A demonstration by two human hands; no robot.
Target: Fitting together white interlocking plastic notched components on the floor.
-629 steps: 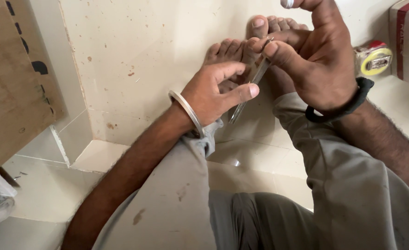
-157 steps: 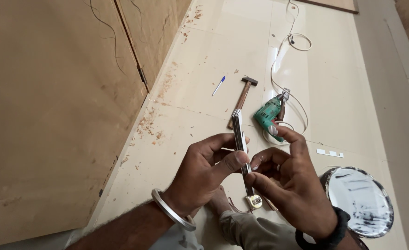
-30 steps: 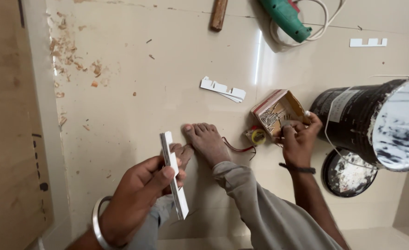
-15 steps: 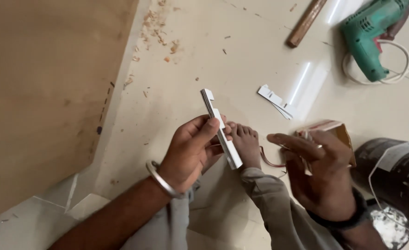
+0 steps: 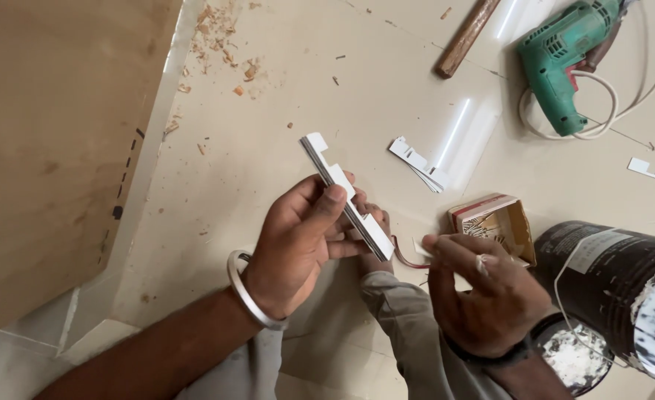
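A notched white strip [image 5: 346, 195] is pinched between thumb and fingers of the left hand [image 5: 298, 248], raised above the floor [image 5: 283, 89]. The right hand [image 5: 486, 296] is curled, fingertips pressed together beside a small open cardboard box [image 5: 494, 222] near a dark bucket [image 5: 616, 285].

up at your far right lies a green power drill [image 5: 564, 59] with its white cord [image 5: 638, 96] looped beside it, a wooden handle [image 5: 466, 35] just left. wood chips [image 5: 224, 44] scatter near the plywood panel [image 5: 53, 141]; a black paint can [image 5: 623, 289] lies tipped at right.
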